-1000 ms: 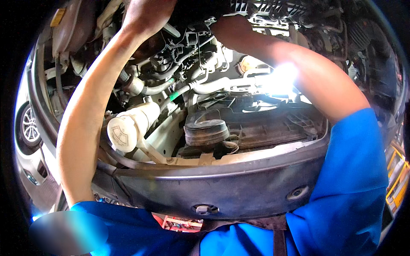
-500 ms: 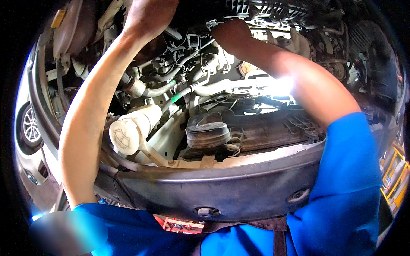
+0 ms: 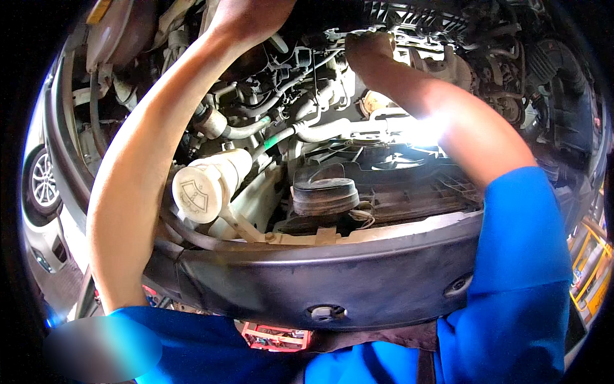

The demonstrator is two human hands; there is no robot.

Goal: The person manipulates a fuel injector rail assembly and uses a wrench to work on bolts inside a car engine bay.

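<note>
Both my arms reach over the front of a car into its engine bay. My left hand is at the top edge, by a dark area of the engine; its fingers are out of sight. Deeper in, my right hand is curled beside the engine's metal and hose fittings, its fingertips turned away. What it grips is hidden. Below it are an orange-brown round cap and a pale coolant hose. A bright light glares beside my right forearm.
A white washer-fluid cap rises near my left forearm. A black air duct sits behind the dark bumper. Below is a red tool tray; a yellow rack stands right. Another car's wheel shows left.
The view has shifted, so the bay's parts sit slightly further right. Both hands remain deep in the engine bay, and more of the red tray shows below.
</note>
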